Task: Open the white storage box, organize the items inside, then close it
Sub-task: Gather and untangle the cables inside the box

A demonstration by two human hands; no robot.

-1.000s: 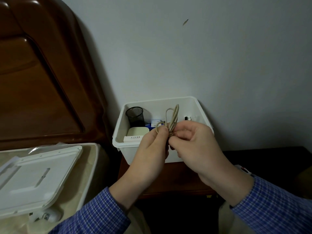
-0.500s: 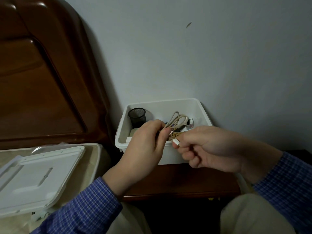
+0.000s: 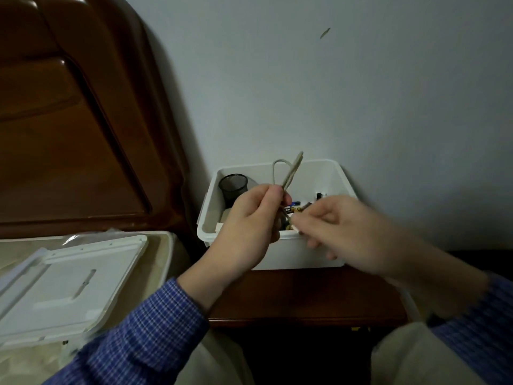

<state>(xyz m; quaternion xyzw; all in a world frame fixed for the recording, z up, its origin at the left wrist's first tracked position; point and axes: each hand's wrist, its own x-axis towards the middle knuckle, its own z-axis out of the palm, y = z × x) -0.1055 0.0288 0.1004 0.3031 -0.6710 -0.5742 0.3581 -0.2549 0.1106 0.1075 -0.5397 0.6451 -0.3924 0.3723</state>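
The white storage box (image 3: 341, 179) stands open on a dark wooden nightstand (image 3: 299, 295) against the wall. Inside it I see a black mesh pen cup (image 3: 232, 187) at the left and small dark and blue items near the middle. My left hand (image 3: 249, 232) grips a folded beige cable (image 3: 288, 173) whose loops stick up above the box rim. My right hand (image 3: 349, 232), blurred, pinches the cable's white end just in front of the box. The box lid (image 3: 63, 284) lies flat at the left on a cream surface.
A dark wooden headboard (image 3: 69, 120) fills the upper left. A grey wall (image 3: 361, 79) rises behind the box. My blue checked sleeves and light trousers take up the bottom of the view.
The cable loops have swung upright again in my left hand. My right hand has shifted a little while still pinching the white end.
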